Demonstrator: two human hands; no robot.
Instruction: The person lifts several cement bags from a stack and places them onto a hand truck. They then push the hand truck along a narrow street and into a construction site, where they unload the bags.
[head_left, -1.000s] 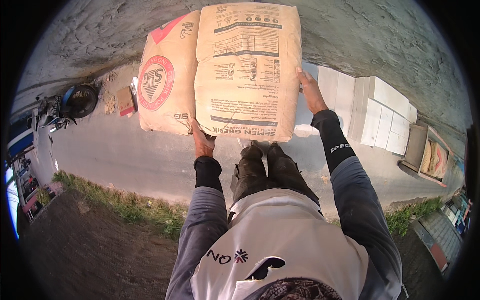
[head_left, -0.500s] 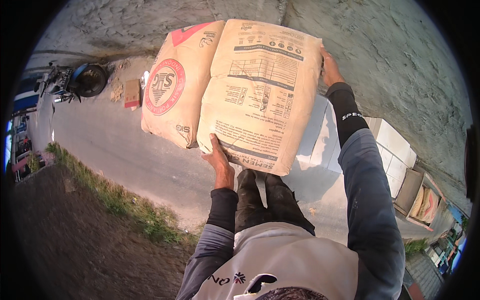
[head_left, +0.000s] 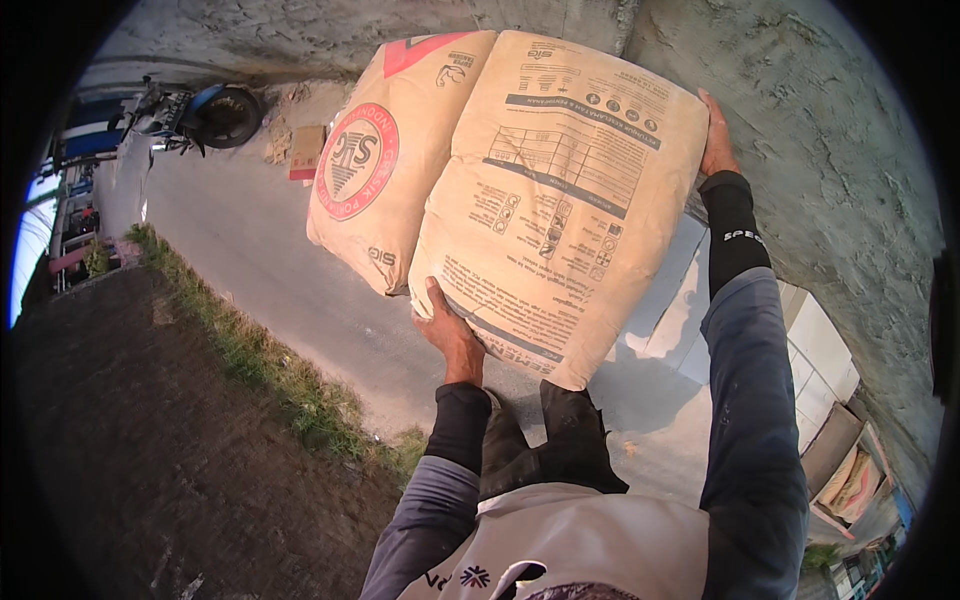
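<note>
A tan paper cement bag [head_left: 545,200], bulging and creased across its width, is held up in front of my body. It has a red round emblem on its left part and dark printed panels on its right part. My left hand [head_left: 452,337] grips the near edge, thumb on the upper face and the other fingers mostly hidden below. Against the right edge, toward the far corner, my right hand [head_left: 718,140] grips with its fingertips showing and the rest partly hidden. The bag hides what lies directly beneath it.
A rough grey wall [head_left: 810,130] runs along the far and right side. White blocks [head_left: 820,340] are stacked beside it, near a wooden box [head_left: 850,475] holding similar bags. A motorbike [head_left: 195,115] and a small carton [head_left: 306,152] stand far left. Grass [head_left: 270,365] edges the pavement.
The bag, with both hands on it, has shifted right in the picture and turned slightly clockwise. My legs have moved apart. The surroundings have shifted in view.
</note>
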